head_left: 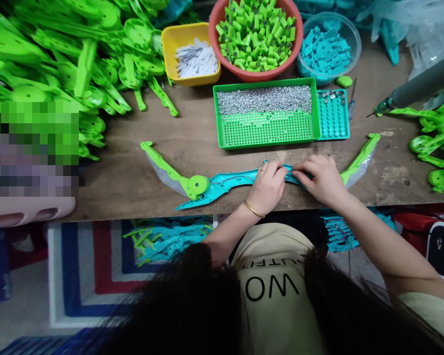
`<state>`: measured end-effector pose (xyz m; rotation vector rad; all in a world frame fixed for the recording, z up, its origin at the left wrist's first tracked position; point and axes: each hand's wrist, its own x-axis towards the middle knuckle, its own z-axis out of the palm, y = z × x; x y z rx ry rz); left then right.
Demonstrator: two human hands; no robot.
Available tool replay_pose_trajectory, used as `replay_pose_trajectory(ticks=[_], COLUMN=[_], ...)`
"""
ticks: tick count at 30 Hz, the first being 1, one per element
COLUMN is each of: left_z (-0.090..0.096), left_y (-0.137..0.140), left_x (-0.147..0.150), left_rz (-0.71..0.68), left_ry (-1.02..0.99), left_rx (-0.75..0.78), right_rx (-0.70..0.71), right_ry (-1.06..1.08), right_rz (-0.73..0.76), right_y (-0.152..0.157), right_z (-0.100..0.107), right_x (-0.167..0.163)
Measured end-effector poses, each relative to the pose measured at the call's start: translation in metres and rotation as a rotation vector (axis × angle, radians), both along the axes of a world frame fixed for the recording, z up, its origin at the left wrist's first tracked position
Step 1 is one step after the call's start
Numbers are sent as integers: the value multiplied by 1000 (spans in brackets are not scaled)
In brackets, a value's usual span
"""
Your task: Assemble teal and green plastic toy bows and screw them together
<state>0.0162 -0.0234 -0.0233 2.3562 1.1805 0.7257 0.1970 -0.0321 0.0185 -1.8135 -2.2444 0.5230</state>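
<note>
A toy bow lies across the wooden table in front of me, with a blue middle body [240, 178] that has a thin wire running along its inside. A green limb [166, 165] with a round hub is joined at its left end, and another green limb [360, 158] slants up at the right. My left hand [269, 185], with a ring and a bracelet, is closed over the blue body near its middle. Just to its right, my right hand [320, 180] has its fingers pinched at the body; whatever lies between the fingertips is hidden.
Behind the bow are a green tray [268, 133] of screws, a blue tray [333, 121] of small metal discs, a yellow bin [190, 80], a red bowl [257, 74] and a clear tub [355, 49]. Green parts [85, 64] heap at left. A power screwdriver [410, 91] juts in from the right.
</note>
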Motion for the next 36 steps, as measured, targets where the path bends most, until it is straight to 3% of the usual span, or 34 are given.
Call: replay_pose_trajectory(ticks=[9,18,29,36], left_z=[-2,-8,-8,-7], left_y=[1,2,0,-1], left_x=[-1,1,-2,0], left_rz=[-41,-16,-35,-54], left_ry=[96,69,77,153], left_rx=[50,22,42,39], right_rx=[-32,-48,-90,-89], right_ry=[-103,-134,-129,-285], right_rz=[-26,66,26,66], right_y=[2,6,7,14], right_z=[-3,-3,-6,3], right_x=[-8,-6,-7,-21])
